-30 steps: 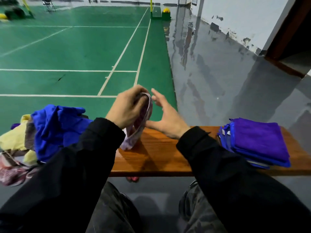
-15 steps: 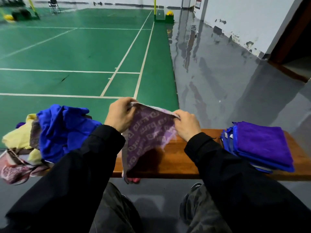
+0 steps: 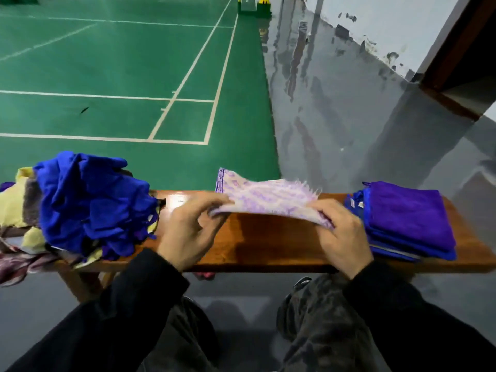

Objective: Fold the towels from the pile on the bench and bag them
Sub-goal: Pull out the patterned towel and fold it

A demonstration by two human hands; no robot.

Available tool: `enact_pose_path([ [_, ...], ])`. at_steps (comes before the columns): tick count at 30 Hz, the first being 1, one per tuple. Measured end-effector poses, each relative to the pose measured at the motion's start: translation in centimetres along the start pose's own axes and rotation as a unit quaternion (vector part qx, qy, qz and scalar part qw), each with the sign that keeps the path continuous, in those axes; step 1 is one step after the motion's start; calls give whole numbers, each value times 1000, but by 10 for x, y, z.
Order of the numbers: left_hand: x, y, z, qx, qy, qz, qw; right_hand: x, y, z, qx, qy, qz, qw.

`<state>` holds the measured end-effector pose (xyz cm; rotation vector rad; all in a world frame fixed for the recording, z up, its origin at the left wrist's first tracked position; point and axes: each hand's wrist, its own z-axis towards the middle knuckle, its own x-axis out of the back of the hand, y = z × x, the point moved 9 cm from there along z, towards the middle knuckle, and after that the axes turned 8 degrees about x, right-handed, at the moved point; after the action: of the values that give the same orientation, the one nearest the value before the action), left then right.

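On the bench: a wooden bench runs left to right in front of the person, with towels at both ends and a bare stretch in the middle.
Towel in hand: a pale towel with a purple pattern is held spread out and nearly flat just above the middle of the bench; its far edge is blurred.
Left hand: the left hand pinches the towel's near left corner between thumb and curled fingers.
Right hand: the right hand grips the towel's near right corner, fingers curled over the cloth.
Pile: an unfolded heap lies on the left end of the bench, mostly blue cloth on top, with yellow and a dark patterned piece underneath that hangs over the edge.
Folded stack: a neat stack of folded towels, purple on top and blue below, sits on the right end, just beside the right hand.
Sleeves: both arms wear black sleeves.
Floor beyond: a green court with white lines on the left, shiny grey floor on the right.
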<state>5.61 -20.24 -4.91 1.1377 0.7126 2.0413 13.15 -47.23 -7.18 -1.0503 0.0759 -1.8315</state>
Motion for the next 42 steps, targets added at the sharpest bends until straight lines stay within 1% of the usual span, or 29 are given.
enact_pose_path([
  [2,-33,-37,-48,62,-65,6,996,-29,23,-47,-45,-90,-6,995],
  [4,-66,-72,-91,117,-131,21,984,-57,42,-83,-91,-173,-14,981],
  [5,-78,-84,-106,138,-156,28,978,-66,51,-95,-120,-199,-11,973],
  [6,-87,-95,-115,156,-168,34,973,-71,59,-101,-152,-208,-3,966],
  [8,-92,-111,-114,186,-155,30,970,-76,71,-99,-212,-199,14,957],
  [10,-89,-122,-94,205,-110,18,972,-79,81,-84,-261,-171,47,949],
  [12,-85,-130,-64,216,-57,30,974,-87,93,-61,-297,-136,93,941],
  [13,-86,-138,-48,229,-44,40,972,-92,100,-50,-314,-115,113,936],
  [15,-93,-153,-19,259,-45,60,963,-102,118,-28,-339,-76,124,930],
  [18,-104,-172,10,286,-48,103,951,-115,140,-1,-343,-49,78,935],
  [21,-110,-189,19,297,-40,170,939,-131,153,10,-341,-81,-7,937],
  [25,-115,-203,26,274,-25,235,932,-152,166,15,-296,-122,-130,938],
  [28,-120,-208,30,263,-22,252,931,-160,177,14,-279,-120,-158,940],
  [31,-124,-209,27,264,-16,244,933,-167,181,10,-271,-115,-158,943],
  [33,-121,-208,23,274,-2,208,939,-162,182,9,-292,-79,-126,945],
  [34,-117,-202,22,255,10,193,947,-156,179,9,-299,-51,-109,946],
  [35,-114,-192,19,210,12,190,959,-151,172,9,-290,-33,-100,951],
  [36,-115,-182,12,151,-8,188,970,-149,158,10,-254,-33,-94,962],
  [37,-118,-173,0,97,-51,184,977,-152,138,10,-200,-57,-87,974],
  [38,-121,-167,-16,53,-109,184,975,-160,114,6,-136,-99,-67,983],
  [39,-125,-164,-32,18,-162,204,965,-171,89,-3,-68,-152,-42,985],
  [40,-128,-166,-48,-11,-201,237,951,-182,66,-18,-3,-207,-23,978],
  [41,-129,-168,-61,-33,-220,267,938,-193,48,-36,56,-257,-16,965],
  [42,-130,-170,-70,-48,-222,284,932,-202,38,-54,96,-304,-25,947],
])
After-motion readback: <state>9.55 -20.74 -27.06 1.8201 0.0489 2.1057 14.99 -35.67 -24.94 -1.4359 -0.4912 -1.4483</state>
